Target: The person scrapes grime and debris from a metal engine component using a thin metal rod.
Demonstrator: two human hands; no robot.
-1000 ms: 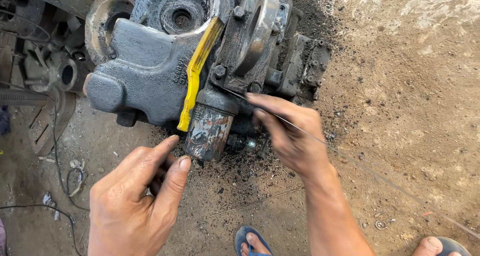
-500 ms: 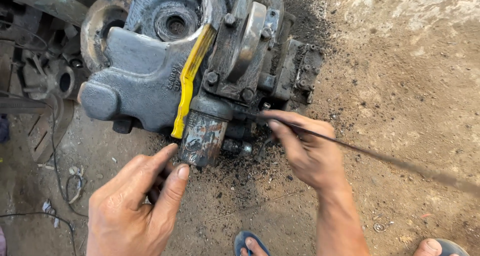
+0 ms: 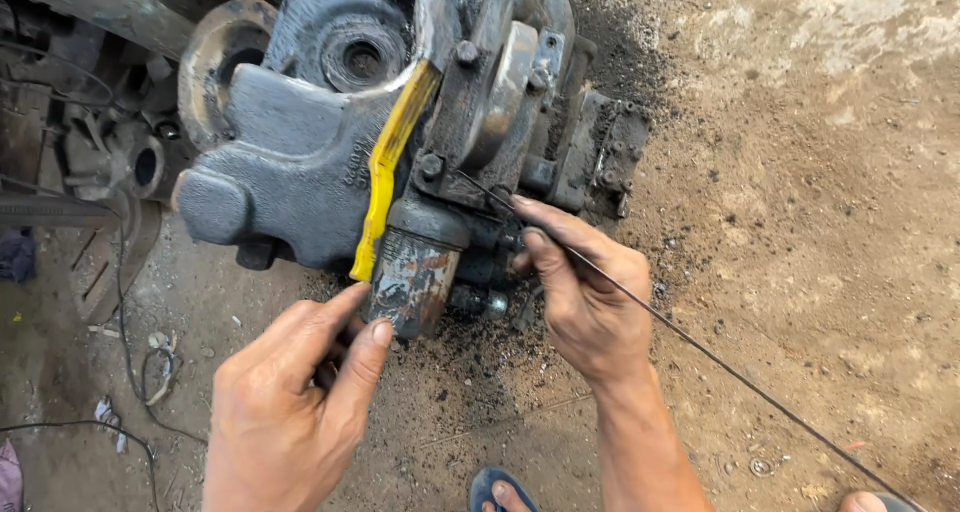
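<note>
A big greasy grey cast-metal housing (image 3: 300, 162) lies on the dirt floor, with a yellow painted stripe (image 3: 385, 167) down its front. Below it sticks out a rusty cylinder (image 3: 412, 280). My left hand (image 3: 290, 402) is at the cylinder's lower end, thumb and forefinger touching it. My right hand (image 3: 585, 292) grips a long thin metal rod (image 3: 720, 357), whose tip points into the bolted part of the housing. The rod trails off to the lower right.
Rusty machine parts and a brake-like disc (image 3: 215, 62) lie at the upper left. Loose wire (image 3: 140, 372) curls on the ground at left. Black grit covers the floor under the housing. My sandalled foot (image 3: 495, 490) shows at the bottom edge.
My right hand has slid back along the rod, which now shows long and straight to the lower right. My left hand stays at the cylinder.
</note>
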